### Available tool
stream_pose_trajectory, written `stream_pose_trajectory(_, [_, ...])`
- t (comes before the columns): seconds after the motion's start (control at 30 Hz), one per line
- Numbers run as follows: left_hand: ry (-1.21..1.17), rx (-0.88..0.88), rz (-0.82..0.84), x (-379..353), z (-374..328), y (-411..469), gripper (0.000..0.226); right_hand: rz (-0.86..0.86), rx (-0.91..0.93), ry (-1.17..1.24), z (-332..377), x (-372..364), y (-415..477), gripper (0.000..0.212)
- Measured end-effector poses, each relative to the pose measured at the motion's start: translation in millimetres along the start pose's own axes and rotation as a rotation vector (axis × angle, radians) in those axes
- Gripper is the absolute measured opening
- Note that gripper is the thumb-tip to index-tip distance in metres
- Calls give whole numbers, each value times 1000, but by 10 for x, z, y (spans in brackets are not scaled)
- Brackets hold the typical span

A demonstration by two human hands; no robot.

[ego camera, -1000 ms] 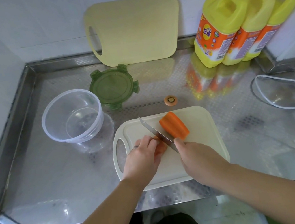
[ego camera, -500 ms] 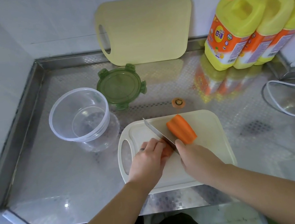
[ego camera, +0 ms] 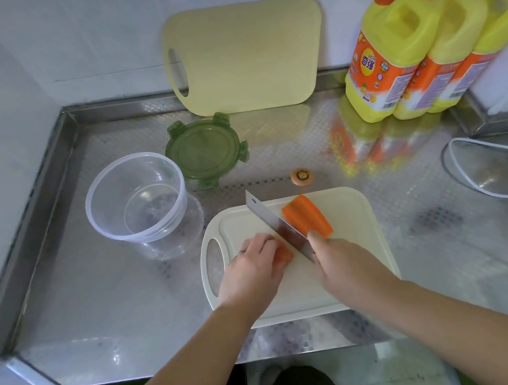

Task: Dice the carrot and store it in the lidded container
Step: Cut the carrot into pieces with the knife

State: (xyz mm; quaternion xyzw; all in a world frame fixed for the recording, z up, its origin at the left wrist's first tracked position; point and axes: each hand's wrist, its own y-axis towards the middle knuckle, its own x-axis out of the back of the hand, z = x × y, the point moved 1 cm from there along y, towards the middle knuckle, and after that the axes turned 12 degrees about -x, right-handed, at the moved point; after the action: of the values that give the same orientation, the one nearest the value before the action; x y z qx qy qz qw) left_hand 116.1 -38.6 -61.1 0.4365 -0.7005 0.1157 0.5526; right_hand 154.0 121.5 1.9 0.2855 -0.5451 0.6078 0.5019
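The knife has slid off the big carrot half, and a strip of white cutting board now shows between them where a second ago the blade lay against the carrot. The left hand has eased back from the blade, so more of the carrot piece under its fingers shows. The right hand has come with the knife toward the board's handle end.
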Motion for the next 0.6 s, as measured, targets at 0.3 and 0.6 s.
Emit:
stream_pose_trajectory(0.3, [4, -30, -17, -16, 35, 16, 28, -3, 22, -55, 29, -42, -93, 23])
stream_pose_trajectory(0.6, [1, -68, -28, -36, 79, 13, 33, 37, 47, -107, 85, -48, -90, 30])
